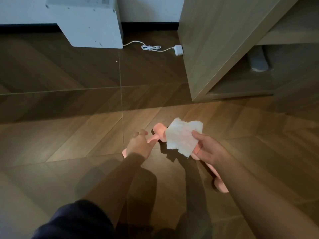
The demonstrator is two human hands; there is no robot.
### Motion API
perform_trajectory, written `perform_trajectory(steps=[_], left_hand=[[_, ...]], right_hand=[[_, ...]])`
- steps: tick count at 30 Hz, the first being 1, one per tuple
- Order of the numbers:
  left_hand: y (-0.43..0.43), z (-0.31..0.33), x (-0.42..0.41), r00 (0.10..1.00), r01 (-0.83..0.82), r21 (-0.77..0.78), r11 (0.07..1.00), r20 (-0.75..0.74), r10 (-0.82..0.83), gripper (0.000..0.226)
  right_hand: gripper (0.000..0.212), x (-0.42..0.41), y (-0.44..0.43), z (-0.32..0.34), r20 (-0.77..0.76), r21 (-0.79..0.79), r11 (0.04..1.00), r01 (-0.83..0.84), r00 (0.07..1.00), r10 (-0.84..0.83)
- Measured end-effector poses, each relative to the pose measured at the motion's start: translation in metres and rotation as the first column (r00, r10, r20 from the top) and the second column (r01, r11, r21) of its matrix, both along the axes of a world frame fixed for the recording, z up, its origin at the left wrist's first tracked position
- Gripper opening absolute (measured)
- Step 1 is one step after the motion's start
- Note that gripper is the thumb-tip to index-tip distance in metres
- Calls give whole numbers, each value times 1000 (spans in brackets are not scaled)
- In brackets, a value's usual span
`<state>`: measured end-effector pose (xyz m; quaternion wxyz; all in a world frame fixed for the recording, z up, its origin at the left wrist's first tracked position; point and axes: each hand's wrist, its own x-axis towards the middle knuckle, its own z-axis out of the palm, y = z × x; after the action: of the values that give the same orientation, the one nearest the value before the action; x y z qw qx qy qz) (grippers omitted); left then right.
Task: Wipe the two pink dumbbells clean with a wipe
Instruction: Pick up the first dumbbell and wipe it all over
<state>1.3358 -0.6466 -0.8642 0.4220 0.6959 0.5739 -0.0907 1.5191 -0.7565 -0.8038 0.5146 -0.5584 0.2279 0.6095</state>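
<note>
Two pink dumbbells lie on the wooden floor. The left dumbbell (159,131) shows its far head and part of its handle; my left hand (139,144) is wrapped around that handle, hiding most of it. The right dumbbell (218,182) stretches toward the lower right, largely covered by my right arm. My right hand (206,146) pinches a crumpled white wipe (183,137) by its corner, held spread out in the air above and between the two dumbbells.
A tall wooden cabinet (224,49) stands at the right with an open low shelf. A white box-shaped appliance (91,23) sits by the far wall, its white cable and plug (178,50) lying on the floor. My knees show at the bottom.
</note>
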Motion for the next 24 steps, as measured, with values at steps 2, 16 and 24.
perform_trajectory(steps=[2, 16, 24], left_hand=[[3, -23, 6, 993, 114, 32, 993, -36, -113, 51], [9, -32, 17, 997, 9, -74, 997, 75, -4, 15], [33, 147, -5, 978, -49, 37, 998, 204, 40, 18]], right_hand=[[36, 9, 5, -14, 34, 3, 1000, 7, 999, -7], [45, 20, 17, -21, 292, -37, 980, -193, 936, 196], [30, -24, 40, 102, 644, 107, 922, -372, 732, 221]])
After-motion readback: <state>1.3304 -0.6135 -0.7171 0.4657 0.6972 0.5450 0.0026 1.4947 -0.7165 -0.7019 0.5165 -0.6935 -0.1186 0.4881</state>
